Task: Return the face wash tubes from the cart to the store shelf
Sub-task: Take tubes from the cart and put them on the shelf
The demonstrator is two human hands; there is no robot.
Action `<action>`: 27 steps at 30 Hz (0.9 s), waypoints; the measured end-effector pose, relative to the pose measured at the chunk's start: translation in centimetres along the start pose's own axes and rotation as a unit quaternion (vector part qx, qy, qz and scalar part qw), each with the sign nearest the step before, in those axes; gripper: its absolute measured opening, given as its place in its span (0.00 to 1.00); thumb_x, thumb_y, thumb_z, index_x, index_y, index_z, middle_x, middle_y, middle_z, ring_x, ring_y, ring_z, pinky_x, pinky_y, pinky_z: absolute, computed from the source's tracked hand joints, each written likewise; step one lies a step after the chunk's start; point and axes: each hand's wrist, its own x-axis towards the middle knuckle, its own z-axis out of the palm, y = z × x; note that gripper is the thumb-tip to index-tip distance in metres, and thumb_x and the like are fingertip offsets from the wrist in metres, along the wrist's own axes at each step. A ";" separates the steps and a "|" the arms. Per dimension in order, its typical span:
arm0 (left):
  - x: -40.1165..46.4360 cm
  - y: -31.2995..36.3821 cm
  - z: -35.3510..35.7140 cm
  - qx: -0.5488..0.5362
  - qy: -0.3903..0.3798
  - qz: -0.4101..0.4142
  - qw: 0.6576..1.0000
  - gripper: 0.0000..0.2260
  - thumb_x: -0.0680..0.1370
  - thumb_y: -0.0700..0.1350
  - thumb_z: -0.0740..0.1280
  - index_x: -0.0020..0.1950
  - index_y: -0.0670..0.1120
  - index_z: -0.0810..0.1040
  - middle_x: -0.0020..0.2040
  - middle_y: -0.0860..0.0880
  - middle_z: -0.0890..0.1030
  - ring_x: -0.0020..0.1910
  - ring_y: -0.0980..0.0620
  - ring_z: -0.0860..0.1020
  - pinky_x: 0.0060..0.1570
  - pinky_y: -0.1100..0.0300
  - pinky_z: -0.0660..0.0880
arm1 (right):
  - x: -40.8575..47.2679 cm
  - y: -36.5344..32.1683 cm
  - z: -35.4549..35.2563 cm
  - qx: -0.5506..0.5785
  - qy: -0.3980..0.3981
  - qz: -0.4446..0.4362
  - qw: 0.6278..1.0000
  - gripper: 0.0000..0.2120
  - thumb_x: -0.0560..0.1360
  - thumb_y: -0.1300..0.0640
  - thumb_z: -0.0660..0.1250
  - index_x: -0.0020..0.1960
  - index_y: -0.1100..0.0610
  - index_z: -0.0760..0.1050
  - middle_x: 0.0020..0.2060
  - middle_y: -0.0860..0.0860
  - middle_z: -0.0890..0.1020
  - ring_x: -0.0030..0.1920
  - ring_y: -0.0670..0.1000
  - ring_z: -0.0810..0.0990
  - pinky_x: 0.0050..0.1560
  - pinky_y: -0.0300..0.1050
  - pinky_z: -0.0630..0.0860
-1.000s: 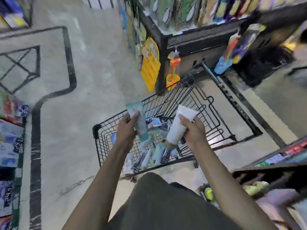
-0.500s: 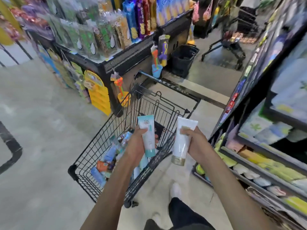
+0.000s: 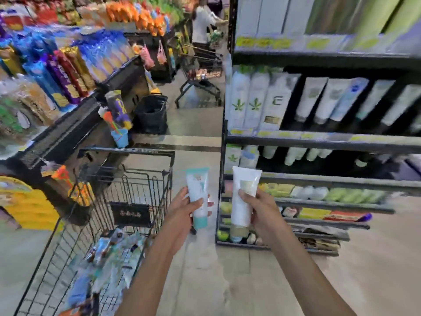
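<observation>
Two soft plastic tubes held upright, caps down: left hand grips flat white tube with teal cap, right hand grips wider white tube with tan cap. Both just right of black wire cart, near the dark metal store shelf on the right. More tubes lie jumbled in the cart, blurred. Pale smooth floor. Snack packets fill left racks. Far down aisle, second cart.

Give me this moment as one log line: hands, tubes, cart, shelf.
left hand: grips teal-capped tube | right hand: grips white tube | cart: more tubes inside | shelf: ahead, neither tube placed yet
</observation>
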 end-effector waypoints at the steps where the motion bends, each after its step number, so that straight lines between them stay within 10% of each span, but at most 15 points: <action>1: 0.2 -0.7 1.5 0.006 -0.008 -0.003 1.000 0.21 0.77 0.30 0.67 0.69 0.42 0.73 0.61 0.37 0.83 0.52 0.37 0.84 0.49 0.42 0.82 | -0.6 -0.6 -1.5 0.005 0.009 -0.004 1.000 0.20 0.74 0.55 0.75 0.65 0.56 0.79 0.55 0.56 0.87 0.52 0.54 0.86 0.48 0.52 0.82; 5: -0.1 -3.8 7.5 0.022 -0.043 -0.017 0.999 0.22 0.74 0.34 0.71 0.68 0.43 0.75 0.65 0.39 0.81 0.60 0.37 0.79 0.62 0.34 0.73 | -3.1 -2.3 -7.9 0.037 0.038 -0.020 0.998 0.19 0.77 0.56 0.73 0.66 0.54 0.78 0.56 0.54 0.87 0.54 0.56 0.85 0.51 0.54 0.81; 10: -2.2 -7.5 15.3 0.058 -0.076 -0.018 0.995 0.23 0.75 0.30 0.70 0.68 0.44 0.76 0.59 0.43 0.84 0.50 0.44 0.84 0.44 0.50 0.81 | -7.2 -4.4 -16.1 0.006 0.028 -0.028 0.999 0.27 0.69 0.60 0.79 0.67 0.56 0.77 0.57 0.57 0.86 0.56 0.56 0.85 0.52 0.52 0.81; 15: -4.1 -10.6 21.6 0.083 -0.086 -0.006 0.993 0.29 0.72 0.27 0.73 0.70 0.46 0.74 0.63 0.45 0.83 0.60 0.43 0.83 0.59 0.42 0.79 | -9.9 -6.3 -22.6 -0.022 0.025 -0.042 0.999 0.23 0.73 0.64 0.76 0.66 0.54 0.77 0.56 0.54 0.87 0.57 0.55 0.85 0.55 0.53 0.81; 27: -2.3 -10.7 29.4 0.086 -0.060 0.056 0.993 0.27 0.73 0.30 0.73 0.70 0.45 0.73 0.59 0.44 0.85 0.57 0.41 0.84 0.47 0.52 0.81 | -6.3 -11.9 -27.9 -0.062 0.047 -0.076 0.994 0.21 0.73 0.61 0.78 0.64 0.55 0.79 0.54 0.54 0.87 0.56 0.57 0.86 0.59 0.64 0.82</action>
